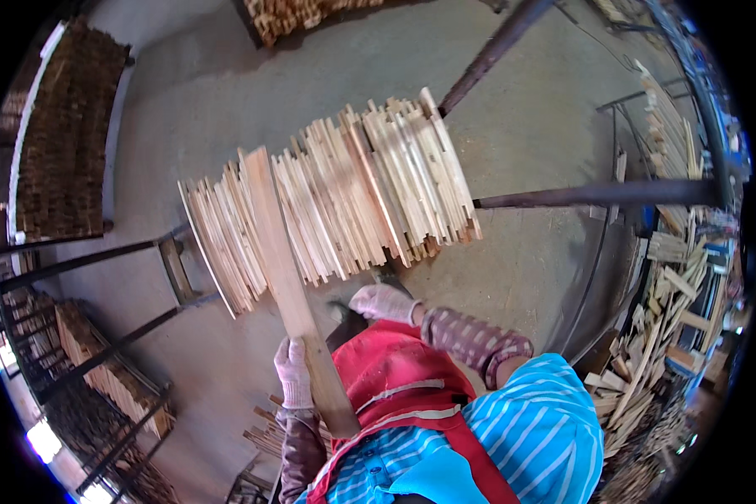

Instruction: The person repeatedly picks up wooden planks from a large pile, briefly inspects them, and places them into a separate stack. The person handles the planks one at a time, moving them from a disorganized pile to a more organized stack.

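Observation:
My left hand (293, 375), in a pale pink knit glove, is closed on the edge of a long flat wooden board (291, 290). The board slants from my chest up across the left part of a row of wooden strips (328, 202), its far end over them. The strips lie side by side on a dark metal rack, their ends uneven. My right hand (384, 303), gloved too, hovers just short of the strips' near ends, in front of my red apron (386, 361). Its fingers point left, loosely bent, and nothing shows in them.
Dark metal bars (596, 195) run out from the rack on both sides. Stacked wood (67, 134) stands at the far left, with another stack (101, 361) at the near left. Loose offcuts (638, 370) are heaped at the right. More wood pieces (265, 435) lie low beside my left forearm.

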A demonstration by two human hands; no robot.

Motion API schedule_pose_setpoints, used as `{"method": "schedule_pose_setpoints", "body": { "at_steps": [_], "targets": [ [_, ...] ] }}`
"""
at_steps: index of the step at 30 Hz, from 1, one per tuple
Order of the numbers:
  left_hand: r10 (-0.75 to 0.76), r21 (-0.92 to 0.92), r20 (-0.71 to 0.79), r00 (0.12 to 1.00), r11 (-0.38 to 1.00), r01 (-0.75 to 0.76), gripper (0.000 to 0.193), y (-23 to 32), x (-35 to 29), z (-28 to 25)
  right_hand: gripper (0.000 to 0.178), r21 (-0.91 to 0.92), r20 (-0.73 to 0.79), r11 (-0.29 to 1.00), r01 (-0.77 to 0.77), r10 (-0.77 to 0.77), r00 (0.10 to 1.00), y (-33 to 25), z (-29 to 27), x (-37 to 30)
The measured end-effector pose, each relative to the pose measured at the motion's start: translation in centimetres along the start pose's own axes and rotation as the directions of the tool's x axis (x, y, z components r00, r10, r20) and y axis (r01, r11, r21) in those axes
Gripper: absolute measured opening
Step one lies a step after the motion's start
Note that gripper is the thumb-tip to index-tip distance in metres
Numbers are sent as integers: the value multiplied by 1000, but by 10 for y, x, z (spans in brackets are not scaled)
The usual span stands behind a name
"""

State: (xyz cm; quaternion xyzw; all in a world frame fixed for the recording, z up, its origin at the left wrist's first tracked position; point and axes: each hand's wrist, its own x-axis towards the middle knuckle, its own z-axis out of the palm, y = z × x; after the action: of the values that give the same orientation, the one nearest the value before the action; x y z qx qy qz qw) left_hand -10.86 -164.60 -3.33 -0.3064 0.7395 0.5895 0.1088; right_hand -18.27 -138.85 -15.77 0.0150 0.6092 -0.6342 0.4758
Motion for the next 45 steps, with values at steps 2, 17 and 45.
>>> {"method": "schedule_pose_setpoints", "body": {
  "at_steps": [2,17,45],
  "targets": [
    [146,33,88,985,988,-150,36,35,11,-1,38,396,5,914,86,-96,995,-16,39,-19],
    [575,-327,704,418,784,-528,44,179,-153,205,42,457,-674,726,514,-94,733,-52,127,-277],
    [-343,408,858,-382,907,104,54,170,-346,823,108,386,-848,922,-33,340,-406,44,-264,-596]
  ]
}}
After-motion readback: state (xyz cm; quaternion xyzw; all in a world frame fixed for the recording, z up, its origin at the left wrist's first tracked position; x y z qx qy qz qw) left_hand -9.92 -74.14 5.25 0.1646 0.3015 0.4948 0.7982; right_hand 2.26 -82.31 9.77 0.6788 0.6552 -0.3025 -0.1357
